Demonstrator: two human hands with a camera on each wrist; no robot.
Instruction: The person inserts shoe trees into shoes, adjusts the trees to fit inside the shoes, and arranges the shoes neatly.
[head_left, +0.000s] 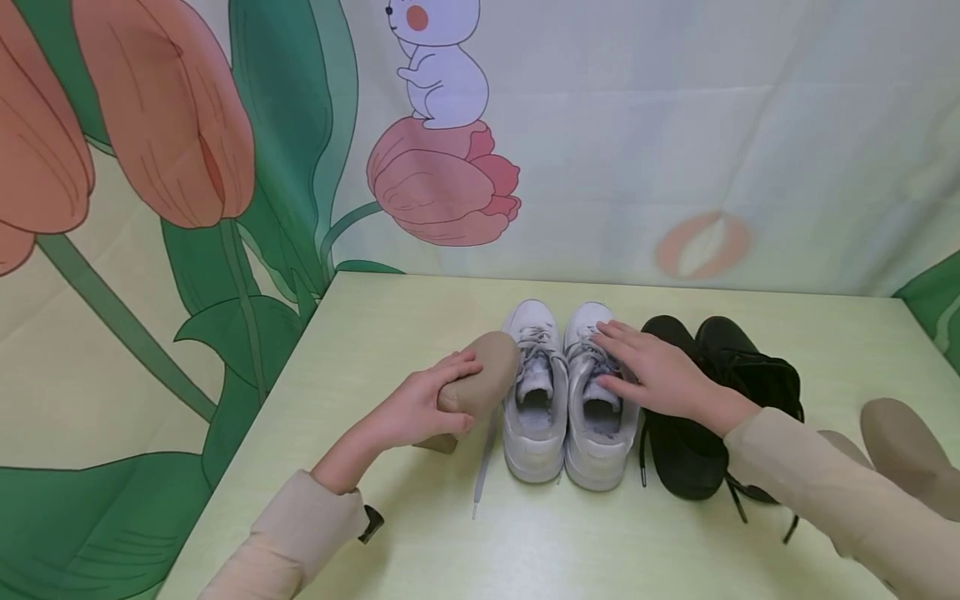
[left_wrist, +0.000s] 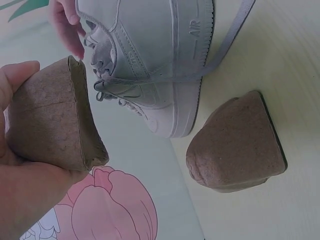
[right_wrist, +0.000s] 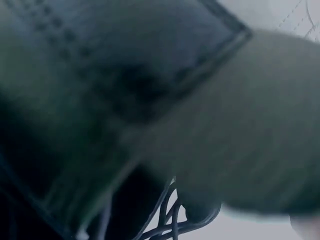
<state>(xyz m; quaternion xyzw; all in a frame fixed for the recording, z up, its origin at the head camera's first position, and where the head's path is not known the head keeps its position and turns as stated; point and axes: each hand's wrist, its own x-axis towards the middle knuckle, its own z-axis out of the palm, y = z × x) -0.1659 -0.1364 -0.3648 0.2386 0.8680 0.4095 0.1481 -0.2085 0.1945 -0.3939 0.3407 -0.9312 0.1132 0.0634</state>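
Observation:
My left hand (head_left: pixel 420 404) grips a brown moulded-pulp shoe insert (head_left: pixel 487 367), raised beside the left white sneaker (head_left: pixel 534 400). The left wrist view shows the insert's open, rough-edged end, with thumb and fingers round its body. A second brown insert (left_wrist: pixel 235 145) lies on the table below it. Across the black shoes reaches my right hand (head_left: pixel 660 375), its fingers spread and fairly straight over the laces and tongue of the right white sneaker (head_left: pixel 600 450). Both sneakers stand side by side, toes toward the back, a loose lace hanging at the left. Dark, blurred surfaces fill most of the right wrist view.
To the right of the sneakers are two black shoes (head_left: pixel 686 467) with trailing laces, partly covered by my right arm. More brown inserts (head_left: pixel 900 433) lie at the right edge. Behind the pale table (head_left: pixel 420 308) hangs a printed cloth (head_left: pixel 600 150) with tulips.

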